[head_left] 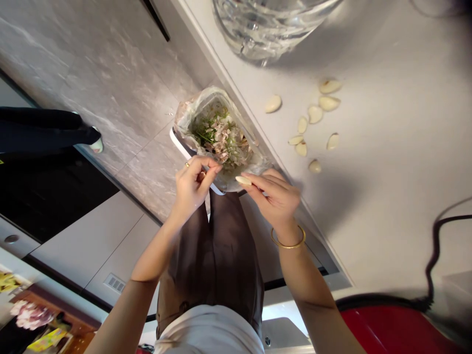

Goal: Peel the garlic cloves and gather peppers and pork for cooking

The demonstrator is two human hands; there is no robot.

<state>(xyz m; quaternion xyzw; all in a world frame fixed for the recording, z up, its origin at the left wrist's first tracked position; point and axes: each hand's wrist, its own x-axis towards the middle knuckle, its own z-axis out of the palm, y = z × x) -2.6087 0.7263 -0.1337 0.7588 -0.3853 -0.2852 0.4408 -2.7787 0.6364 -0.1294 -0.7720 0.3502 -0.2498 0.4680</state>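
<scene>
Held clove: pale garlic clove [244,180] near mid-frame, pinched at the fingertips of the right hand [275,194], its end sticking out toward the left hand [191,184].
Right fingers: thumb and index clamped on the clove; the other fingers folded behind.
Left fingers: thumb and index tips together, near the clove but apart from it; cannot tell whether a scrap sits between them.
Gap: narrow space between the left fingertips and the clove, over the lower part of the bin's mouth.
Bin: white rim [177,140] left of the mouth, plastic liner [212,92] bunched around it, peelings and green bits [221,135] inside.
Counter edge: slants from top centre to lower right, just beside the bin; right hand close to it.
Counter: pale surface [383,187] filling the right; nine loose cloves [315,114] upper right of centre, glass bowl [269,29] at the top.
Arms: both reach up from the bottom of the frame, hands angled inward; bangle [288,238] on the right wrist, ring [187,164] on the left hand.
Far left: another person's dark-trousered legs [40,130], well apart from the hands.
</scene>
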